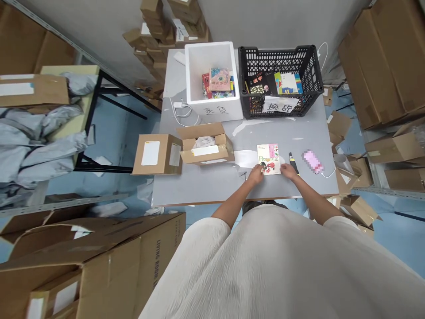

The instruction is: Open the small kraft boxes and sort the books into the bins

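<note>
A booklet [268,153] with a pale cover, a pink strip and pictures of fruit lies on the grey table in front of me. My left hand [256,173] is closed on its lower left edge, with fingers over the cover. At the lower right edge, my right hand [288,171] pinches the same booklet. Just beside that hand is a black and yellow utility knife [293,163]. Farther right lies a blurred pink object [312,160] with a white cable. A white paper sheet [245,158] rests left of the booklet.
A white foam box [212,110] and a black crate [282,99], both holding books, stand at the back of the table [199,186]. An opened carton [206,146] and a closed carton [156,155] sit to the left. Shelves with parcels [36,141] and cartons flank both sides.
</note>
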Demonstrator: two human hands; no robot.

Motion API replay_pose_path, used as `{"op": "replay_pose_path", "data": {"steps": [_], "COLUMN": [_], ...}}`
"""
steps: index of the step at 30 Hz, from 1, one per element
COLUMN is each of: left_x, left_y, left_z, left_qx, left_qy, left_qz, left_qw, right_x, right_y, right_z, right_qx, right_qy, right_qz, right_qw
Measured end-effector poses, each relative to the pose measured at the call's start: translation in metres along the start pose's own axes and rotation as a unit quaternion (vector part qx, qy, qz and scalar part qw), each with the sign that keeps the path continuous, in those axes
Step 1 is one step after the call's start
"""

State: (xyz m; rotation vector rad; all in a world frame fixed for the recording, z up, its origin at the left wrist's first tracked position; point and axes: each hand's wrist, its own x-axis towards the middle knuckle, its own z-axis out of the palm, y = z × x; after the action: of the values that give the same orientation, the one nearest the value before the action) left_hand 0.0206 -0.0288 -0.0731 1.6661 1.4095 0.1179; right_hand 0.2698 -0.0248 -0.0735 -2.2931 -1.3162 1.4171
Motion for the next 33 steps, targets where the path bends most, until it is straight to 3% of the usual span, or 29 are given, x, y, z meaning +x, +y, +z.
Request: {"op": "replay_pose_path", "data": {"steps": [8,17,24,33], "left_x": [-0.001,-0.008,-0.012,-0.016], "left_y": [-0.005,-0.007,-0.006,-0.014], "left_z": [0.008,0.016,0.016,0.019], "left_qx": [-0.020,-0.012,0.008,0.004], "left_qy": [-0.030,-0.050,-0.053,-0.051], "left_qz": [-0.025,-0.053,-0.055,-0.057], "left_qw": [0.999,0.997,0.997,0.997], "right_x": [-0.005,0.005,0.007,0.009], "right_y": [-0.007,-0.017,-0.030,-0.021], "right_z": [0.012,0.005,0.012,0.018], "right_qx": [0.142,0.085,0.146,0.147], "right_qy": [0.004,0.012,-0.017,-0.008], "right_qz": [0.011,0.041,0.070,0.088], "right_qw": [0.990,0.995,0.987,0.985]}}
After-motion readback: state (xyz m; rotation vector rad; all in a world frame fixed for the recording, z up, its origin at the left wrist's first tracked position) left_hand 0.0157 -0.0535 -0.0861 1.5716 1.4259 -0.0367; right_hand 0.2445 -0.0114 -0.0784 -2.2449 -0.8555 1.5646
